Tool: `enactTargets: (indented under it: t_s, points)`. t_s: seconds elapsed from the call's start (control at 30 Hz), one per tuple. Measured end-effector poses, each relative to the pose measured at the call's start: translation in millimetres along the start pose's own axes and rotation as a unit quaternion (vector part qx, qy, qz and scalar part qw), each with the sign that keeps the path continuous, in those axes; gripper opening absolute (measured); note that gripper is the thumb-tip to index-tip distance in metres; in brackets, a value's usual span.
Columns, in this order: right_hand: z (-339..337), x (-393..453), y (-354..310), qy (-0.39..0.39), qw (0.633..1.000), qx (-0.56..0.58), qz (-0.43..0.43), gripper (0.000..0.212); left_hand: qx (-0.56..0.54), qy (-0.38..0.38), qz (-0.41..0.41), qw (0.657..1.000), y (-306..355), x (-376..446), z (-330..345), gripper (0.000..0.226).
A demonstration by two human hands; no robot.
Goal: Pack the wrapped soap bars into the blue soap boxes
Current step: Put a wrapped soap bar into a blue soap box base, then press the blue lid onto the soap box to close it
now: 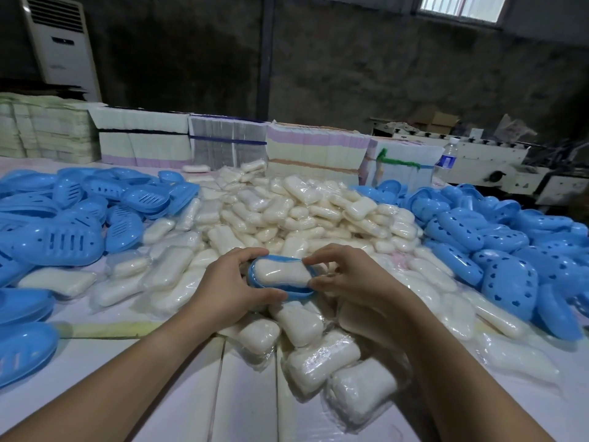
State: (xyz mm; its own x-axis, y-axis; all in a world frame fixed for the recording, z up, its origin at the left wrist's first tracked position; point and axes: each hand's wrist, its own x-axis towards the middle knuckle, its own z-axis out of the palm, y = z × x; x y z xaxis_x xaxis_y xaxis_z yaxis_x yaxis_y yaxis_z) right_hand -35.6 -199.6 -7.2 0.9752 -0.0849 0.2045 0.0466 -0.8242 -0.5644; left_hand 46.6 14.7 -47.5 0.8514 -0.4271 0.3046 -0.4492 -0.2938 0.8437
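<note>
Both hands are on one blue soap box (pixel 255 275) held just above the soap pile (pixel 287 212). The left hand (pixel 229 282) curls around its end to steady it, while the right hand (pixel 347 275) pinches the other end, probably seating the wrapped bar (pixel 282 272) that's already lying inside so a lid will fit.

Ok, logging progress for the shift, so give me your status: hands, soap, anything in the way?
Left hand and right hand both grip one blue box. Wrapped soap bar seated inside, no lid on. Nothing in the way.
</note>
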Motion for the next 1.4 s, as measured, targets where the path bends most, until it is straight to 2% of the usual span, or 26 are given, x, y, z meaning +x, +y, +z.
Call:
enactTargets:
  t_s: [0.1, 0.13, 0.17, 0.2, 0.27, 0.3, 0.33, 0.43, 0.6, 0.67, 0.8, 0.97, 1.03, 1.13, 1.2, 1.27, 1.4]
  points:
    - [-16.3, -5.1, 4.5, -0.030, 0.995, 0.091, -0.009, 0.039, 0.030, 0.010, 0.028, 0.999, -1.0, -1.6, 2.1, 0.079]
    - [-26.2, -5.8, 8.7, -0.004, 0.993, 0.114, -0.007, 0.037, 0.036, 0.010, 0.035, 0.999, -1.0, -2.1, 2.6, 0.079]
    - [-37.1, -5.7, 17.1, 0.059, 0.991, 0.123, 0.004, 0.036, 0.042, 0.009, 0.039, 0.998, -1.4, -3.0, 2.6, 0.079]
    - [-49.4, -6.7, 28.8, 0.154, 0.981, 0.114, 0.035, 0.034, 0.046, 0.006, 0.043, 0.998, -1.4, -2.7, 3.6, 0.079]
    - [-68.9, -8.0, 57.9, 0.324, 0.936, 0.017, 0.139, 0.035, 0.051, 0.009, 0.046, 0.998, -3.7, -3.7, 1.8, 0.079]
    - [-76.8, -11.6, 75.4, 0.358, 0.911, -0.044, 0.200, 0.040, 0.048, 0.007, 0.046, 0.998, -4.0, -4.0, 2.2, 0.079]
    - [-81.9, -15.2, 92.9, 0.350, 0.895, -0.093, 0.262, 0.046, 0.044, 0.006, 0.046, 0.998, -4.4, -4.4, 2.6, 0.079]
    - [-81.7, -22.0, 133.1, 0.245, 0.867, -0.157, 0.404, 0.064, 0.035, 0.007, 0.046, 0.998, -5.7, -4.8, 3.0, 0.077]
    - [-77.8, -17.5, 146.9, 0.233, 0.846, -0.166, 0.450, 0.048, 0.044, 0.002, 0.055, 0.998, -6.6, -4.7, 2.7, 0.072]
    - [-79.3, -18.4, 148.0, 0.230, 0.846, -0.172, 0.448, 0.051, 0.049, 0.000, 0.059, 0.997, -6.7, -4.9, 2.9, 0.070]
    - [-79.0, -20.2, 150.9, 0.225, 0.867, -0.122, 0.428, 0.055, 0.050, 0.002, 0.065, 0.997, -8.2, -4.6, 3.5, 0.069]
    - [-81.4, -20.6, 143.8, 0.284, 0.874, -0.108, 0.380, 0.050, 0.053, 0.006, 0.068, 0.996, -8.0, -5.1, 3.9, 0.069]
    - [-82.8, -19.5, 132.3, 0.310, 0.883, -0.109, 0.336, 0.052, 0.055, 0.004, 0.067, 0.996, -6.2, -5.5, 3.9, 0.069]
    - [-80.4, -14.5, 100.0, 0.334, 0.914, -0.098, 0.210, 0.048, 0.053, 0.003, 0.059, 0.997, -3.1, -6.4, 3.6, 0.068]
    - [-70.9, -11.0, 70.3, 0.298, 0.947, -0.059, 0.102, 0.047, 0.049, -0.002, 0.052, 0.997, -0.6, -6.8, 3.6, 0.068]
    - [-55.0, -10.9, 40.3, 0.222, 0.975, 0.006, 0.004, 0.049, 0.039, -0.010, 0.043, 0.998, 0.8, -7.0, 3.1, 0.069]
    - [-26.3, -14.8, 5.2, 0.090, 0.990, 0.047, -0.100, 0.053, 0.014, -0.014, 0.022, 1.000, 1.5, -7.4, 0.8, 0.070]
